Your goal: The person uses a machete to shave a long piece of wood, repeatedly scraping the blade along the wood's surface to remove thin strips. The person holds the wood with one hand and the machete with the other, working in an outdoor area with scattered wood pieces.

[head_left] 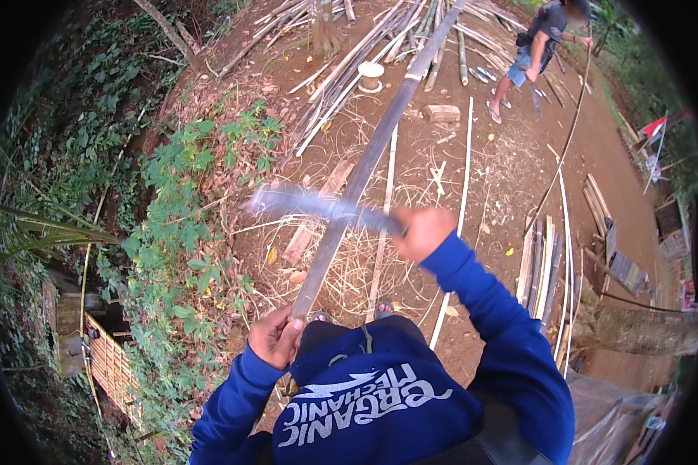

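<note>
My left hand (276, 338) is closed round the near end of a long, dark split bamboo strip (375, 147), just in front of my body. From there the strip slants away up and to the right, over the ground. In my right hand (425, 235) is the handle of a machete (298, 204), its blade smeared by motion. The blade points left and passes across the bamboo strip in view; I cannot tell whether it touches. Pale shavings (349, 267) lie scattered on the ground under both.
Bamboo poles (411, 31) are heaped at the far end, near a pale round stool (371, 71). A wooden block (442, 113) lies nearer. At the far right another person (537, 50) holds a long pole (570, 136) and a blade. Green plants (178, 178) cover the left slope.
</note>
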Demonstrator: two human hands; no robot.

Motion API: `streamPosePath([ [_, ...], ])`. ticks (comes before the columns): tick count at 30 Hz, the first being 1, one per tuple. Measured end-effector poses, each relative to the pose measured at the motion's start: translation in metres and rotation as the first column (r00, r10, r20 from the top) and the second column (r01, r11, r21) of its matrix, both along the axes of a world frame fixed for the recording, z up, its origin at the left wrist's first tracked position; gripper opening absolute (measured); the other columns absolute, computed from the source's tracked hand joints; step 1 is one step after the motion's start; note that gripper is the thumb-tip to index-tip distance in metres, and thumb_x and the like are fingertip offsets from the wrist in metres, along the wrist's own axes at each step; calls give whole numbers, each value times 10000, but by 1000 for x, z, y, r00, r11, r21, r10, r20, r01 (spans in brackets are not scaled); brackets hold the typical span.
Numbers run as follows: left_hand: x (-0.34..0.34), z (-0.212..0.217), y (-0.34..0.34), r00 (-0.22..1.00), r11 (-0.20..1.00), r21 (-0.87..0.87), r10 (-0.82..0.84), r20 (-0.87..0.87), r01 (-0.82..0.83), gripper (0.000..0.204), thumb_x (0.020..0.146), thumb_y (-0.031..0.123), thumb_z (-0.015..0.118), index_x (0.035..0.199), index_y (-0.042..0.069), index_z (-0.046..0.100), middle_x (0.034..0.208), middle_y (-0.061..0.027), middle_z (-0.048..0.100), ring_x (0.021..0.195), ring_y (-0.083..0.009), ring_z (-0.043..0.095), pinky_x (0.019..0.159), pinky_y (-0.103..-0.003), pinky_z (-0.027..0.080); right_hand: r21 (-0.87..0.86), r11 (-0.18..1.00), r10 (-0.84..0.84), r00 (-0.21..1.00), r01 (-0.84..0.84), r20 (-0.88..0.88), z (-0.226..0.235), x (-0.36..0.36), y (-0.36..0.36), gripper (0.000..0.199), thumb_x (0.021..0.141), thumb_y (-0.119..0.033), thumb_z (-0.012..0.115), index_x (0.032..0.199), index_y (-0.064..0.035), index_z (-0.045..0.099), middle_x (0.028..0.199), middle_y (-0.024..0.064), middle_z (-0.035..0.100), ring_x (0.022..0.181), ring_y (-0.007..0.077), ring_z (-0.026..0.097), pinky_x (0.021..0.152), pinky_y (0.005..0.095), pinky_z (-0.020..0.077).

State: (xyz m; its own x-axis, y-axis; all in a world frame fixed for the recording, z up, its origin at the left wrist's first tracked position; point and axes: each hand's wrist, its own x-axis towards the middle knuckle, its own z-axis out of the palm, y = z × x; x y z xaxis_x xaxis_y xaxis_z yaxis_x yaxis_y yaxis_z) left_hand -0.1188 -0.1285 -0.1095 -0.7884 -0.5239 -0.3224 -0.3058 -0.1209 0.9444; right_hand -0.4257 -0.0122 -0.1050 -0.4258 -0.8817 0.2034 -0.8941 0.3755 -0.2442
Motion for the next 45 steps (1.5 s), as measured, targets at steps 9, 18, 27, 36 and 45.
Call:
streamPosePath([
  [9,27,-31,6,999,994,-105,22,-48,-26,357,824,-8,695,1130,-123,552,816,-23,578,709,-46,518,625,-188,406,-28,976,-213,976,215,40,7,-56,-6,235,807,-309,624,901,-98,665,695,162,669,605,335,666,566,479,549],
  [18,71,-51,22,991,981,-141,130,-37,-134,280,786,39,725,1023,-49,605,678,-29,610,537,-33,515,477,-195,379,-161,961,-219,975,224,46,28,-99,-17,183,791,-189,635,842,-16,666,690,224,632,673,396,644,619,455,523],
  [27,84,-44,19,996,971,-233,74,54,-60,263,795,105,747,988,-36,636,598,-22,570,501,-48,496,459,-217,379,-231,812,-559,828,537,-42,33,-194,-33,360,775,-327,660,889,10,709,767,250,670,757,390,675,731,466,535],
  [36,14,-50,-12,962,937,-309,77,-262,-159,351,862,73,666,1181,-28,562,715,-35,582,623,-122,554,583,-263,447,-137,987,-37,948,84,317,18,26,-27,480,876,-463,637,778,7,662,517,163,551,493,330,600,494,434,459],
  [45,-11,-33,-14,1000,871,-491,15,0,-13,173,947,126,554,1061,-3,574,621,-70,573,539,-169,572,538,-313,454,-30,975,223,949,-222,222,-13,119,-31,578,863,-609,557,830,-37,626,594,165,618,535,348,643,485,443,505],
])
